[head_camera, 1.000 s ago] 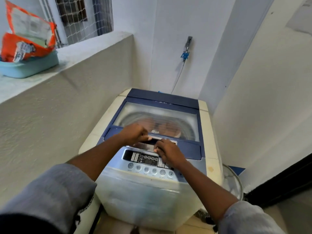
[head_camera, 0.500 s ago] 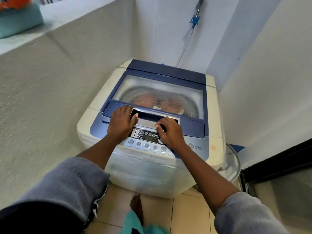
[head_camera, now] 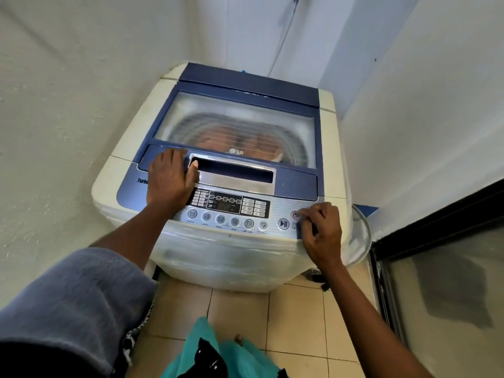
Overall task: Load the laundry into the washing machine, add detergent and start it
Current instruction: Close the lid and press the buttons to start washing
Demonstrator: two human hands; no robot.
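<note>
Laundry [head_camera: 218,137] in brownish-pink tones shows blurred through the clear window of the closed lid [head_camera: 294,184], down in the drum of the top-loading washing machine [head_camera: 109,186]. The machine stands in a corner, its left side near a rough white wall [head_camera: 54,105], with a thin hose [head_camera: 283,42] running down the wall behind it.

The left hand [head_camera: 169,178] lies palm down on the front left of the lid, fingers straight and together, grasping nothing; its thumb tip reaches into the left end of the handle recess [head_camera: 234,171]. The heel of this hand covers the left edge of the control panel [head_camera: 226,205].

The right hand [head_camera: 323,230] is at the panel's right end, fingers curled in and holding nothing, with one bent fingertip at the round power button [head_camera: 294,214]. The start/pause button [head_camera: 283,224] sits just to the left of that, untouched.

A grey sleeve [head_camera: 76,301] covers the left upper arm. Below, a teal garment [head_camera: 245,358] hangs over beige floor tiles [head_camera: 294,323]. A dark-framed glass door [head_camera: 450,296] stands on the right.
</note>
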